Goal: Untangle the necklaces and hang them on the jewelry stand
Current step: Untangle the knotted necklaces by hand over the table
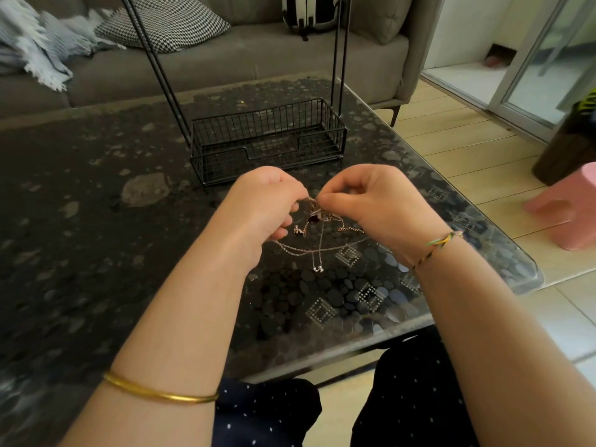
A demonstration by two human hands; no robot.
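A tangle of thin necklaces (pixel 317 235) hangs between my two hands just above the dark glass table (pixel 96 221). I can make out rose-gold and silver chains, a dark red pendant, a small bow charm and a silver drop. My left hand (pixel 264 204) pinches the knot from the left. From the right, my right hand (pixel 374 204) pinches the same knot with thumb and forefinger. The jewelry stand (pixel 267 140), a black wire basket with tall black rods, stands right behind my hands. Its top is out of frame.
A grey sofa (pixel 225 66) with a patterned cushion and a fringed throw runs behind the table. The table's right corner (pixel 535 279) ends near a pink stool (pixel 571 208) on the light wood floor. A dark planter stands beside a glass door at right.
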